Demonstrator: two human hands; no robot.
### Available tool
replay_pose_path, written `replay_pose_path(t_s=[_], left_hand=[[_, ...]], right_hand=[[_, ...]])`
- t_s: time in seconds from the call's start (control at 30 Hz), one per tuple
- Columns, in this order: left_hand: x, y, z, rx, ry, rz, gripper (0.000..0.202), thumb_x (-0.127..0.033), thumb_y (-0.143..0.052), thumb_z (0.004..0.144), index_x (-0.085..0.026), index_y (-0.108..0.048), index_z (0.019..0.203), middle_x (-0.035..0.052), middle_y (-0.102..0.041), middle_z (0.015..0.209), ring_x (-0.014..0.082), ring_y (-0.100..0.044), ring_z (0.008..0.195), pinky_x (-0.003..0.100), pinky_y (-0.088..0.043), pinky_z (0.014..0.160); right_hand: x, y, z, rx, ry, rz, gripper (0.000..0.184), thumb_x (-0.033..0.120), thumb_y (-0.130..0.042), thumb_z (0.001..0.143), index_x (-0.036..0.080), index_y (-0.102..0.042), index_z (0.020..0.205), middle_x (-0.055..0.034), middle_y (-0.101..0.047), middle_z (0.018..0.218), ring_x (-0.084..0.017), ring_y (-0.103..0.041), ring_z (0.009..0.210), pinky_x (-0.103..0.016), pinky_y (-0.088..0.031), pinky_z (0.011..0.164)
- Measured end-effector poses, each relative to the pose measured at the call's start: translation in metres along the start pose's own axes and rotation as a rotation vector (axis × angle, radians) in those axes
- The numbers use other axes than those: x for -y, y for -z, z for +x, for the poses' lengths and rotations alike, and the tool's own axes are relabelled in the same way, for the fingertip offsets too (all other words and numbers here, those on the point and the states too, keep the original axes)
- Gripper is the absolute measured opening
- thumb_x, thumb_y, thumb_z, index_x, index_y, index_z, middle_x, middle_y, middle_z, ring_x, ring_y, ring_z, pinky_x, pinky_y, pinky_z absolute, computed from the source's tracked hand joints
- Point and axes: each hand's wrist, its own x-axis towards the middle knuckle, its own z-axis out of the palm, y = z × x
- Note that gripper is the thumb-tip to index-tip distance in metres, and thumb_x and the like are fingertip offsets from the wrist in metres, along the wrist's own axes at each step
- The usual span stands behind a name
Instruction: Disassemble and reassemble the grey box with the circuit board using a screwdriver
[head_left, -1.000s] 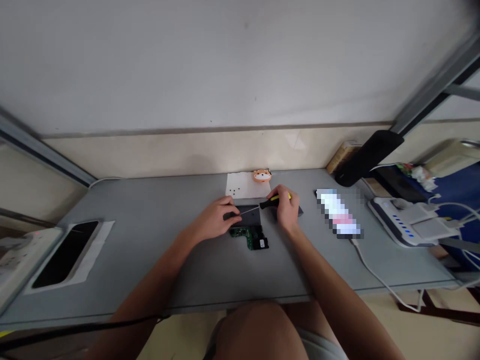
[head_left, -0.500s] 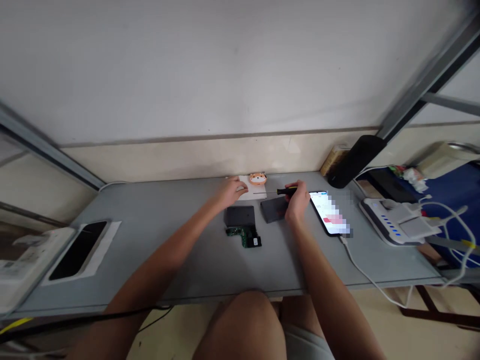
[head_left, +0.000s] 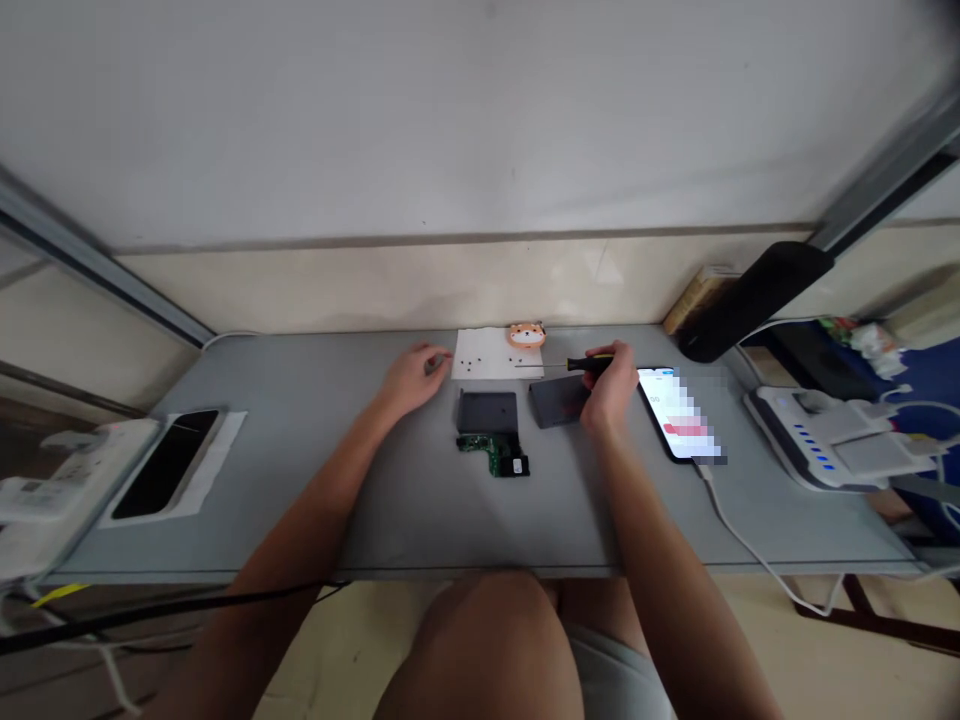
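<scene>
Here the right hand (head_left: 611, 385) is closed around the black-and-yellow handle of a small screwdriver (head_left: 577, 364), whose thin metal shaft points left, roughly level, toward the white paper sheet (head_left: 491, 355) at the back of the grey table (head_left: 300, 480). The heel of that hand rests on or just over a flat dark grey cover plate (head_left: 555, 400), a smooth matte rectangle lying slightly skewed.

The left hand (head_left: 411, 375) lies on the table just left of the paper, fingers loosely curled together; whether anything small is pinched between them I cannot tell. It touches none of the parts.

Between the two hands sits a dark, boxy rectangular housing (head_left: 487, 410), matte plastic by the look of it, and touching its near edge is a green circuit board (head_left: 499, 455), L-shaped, with small dark components and a black connector block at its near right corner. On the paper lie several tiny dark screws (head_left: 469, 364), and at its far right corner sits a small rounded orange-and-white animal figure (head_left: 526, 334).

Just right of the right hand a phone (head_left: 679, 415) lies face up, screen lit, with a white cable (head_left: 739, 530) running off the table's near edge. Far left, another phone (head_left: 169, 475), dark and glossy, rests on a white sheet.
</scene>
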Motion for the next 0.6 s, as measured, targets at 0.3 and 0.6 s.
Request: replay_pose_path(t_s=[0.3,0.6], left_hand=[[0.014,-0.007,-0.012,0.040,-0.103,-0.049,0.023,-0.029,-0.057,0.098,-0.024,-0.074,0.113,0.0064,-0.065,0.102,0.0223,-0.065,0.098,0.037,-0.051,0.093],[0.017,0.041,-0.009,-0.231,-0.047,-0.159,0.021,-0.029,-0.053,0.104,-0.018,-0.071,0.105,0.0040,-0.067,0.098,0.0143,-0.061,0.079,0.031,-0.055,0.079]], right_hand=[[-0.011,-0.002,0.000,0.017,0.108,-0.056,0.036,0.043,-0.046,0.087,0.021,-0.058,0.062,0.0003,-0.057,0.064,-0.011,-0.048,0.050,-0.024,-0.038,0.044],[-0.002,-0.004,-0.008,-0.032,0.045,-0.082,0.038,0.036,-0.045,0.090,0.019,-0.060,0.059,-0.0008,-0.058,0.062,-0.012,-0.050,0.053,-0.024,-0.040,0.048]])
